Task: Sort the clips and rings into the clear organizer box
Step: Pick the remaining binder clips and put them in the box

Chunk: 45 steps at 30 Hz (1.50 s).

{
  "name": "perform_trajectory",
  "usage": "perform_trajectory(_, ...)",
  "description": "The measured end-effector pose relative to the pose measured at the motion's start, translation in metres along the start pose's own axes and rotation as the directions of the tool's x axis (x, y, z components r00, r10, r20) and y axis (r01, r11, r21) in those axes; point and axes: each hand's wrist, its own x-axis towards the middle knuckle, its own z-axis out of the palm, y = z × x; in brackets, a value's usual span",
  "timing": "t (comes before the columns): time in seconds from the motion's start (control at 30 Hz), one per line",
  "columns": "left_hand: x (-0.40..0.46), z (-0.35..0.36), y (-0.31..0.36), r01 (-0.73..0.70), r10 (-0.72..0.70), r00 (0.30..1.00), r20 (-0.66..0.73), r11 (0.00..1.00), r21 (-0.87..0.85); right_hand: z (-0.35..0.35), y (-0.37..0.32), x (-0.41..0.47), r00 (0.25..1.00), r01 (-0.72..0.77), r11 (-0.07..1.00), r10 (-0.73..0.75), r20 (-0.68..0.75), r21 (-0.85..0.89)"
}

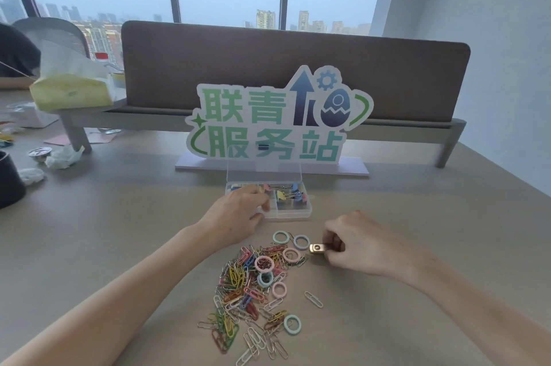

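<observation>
The clear organizer box stands open on the desk, its lid tilted back, with colourful binder clips in its far compartments. My left hand rests over the box's left side, fingers curled; I cannot tell whether it holds anything. A heap of coloured paper clips lies nearer to me, with several pastel rings on and around it. My right hand pinches a gold metal clip just right of the heap.
A cut-out sign on a white base stands right behind the box, before a brown desk divider. At the far left are a tissue pack, crumpled paper and a dark round container. One loose paper clip lies apart.
</observation>
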Motion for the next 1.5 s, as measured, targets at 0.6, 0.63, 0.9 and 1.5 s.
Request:
perform_trajectory(0.6, -0.001, -0.001, -0.003, -0.012, 0.011, 1.0, -0.01, 0.998, -0.058, -0.014, 0.004, 0.093, 0.98, -0.002, 0.922, 0.079, -0.182, 0.386)
perform_trajectory(0.63, -0.001, -0.001, -0.003, -0.009, 0.008, 1.0, -0.012, 0.998, -0.066, -0.011, 0.006, 0.094, 0.981, 0.003, 0.922, 0.074, -0.181, 0.388)
perform_trajectory(0.9, 0.0, 0.0, -0.003, 0.001, -0.001, 1.0, -0.007, 0.997, -0.083, 0.0, 0.011, 0.093, 0.983, 0.064, 0.956, -0.012, -0.182, 0.286)
perform_trajectory(1.5, -0.004, -0.008, 0.0, -0.013, 0.014, 0.999, 0.036, 0.999, -0.043, 0.009, 0.016, 0.084, 0.944, 0.125, 0.982, -0.073, -0.322, 0.144)
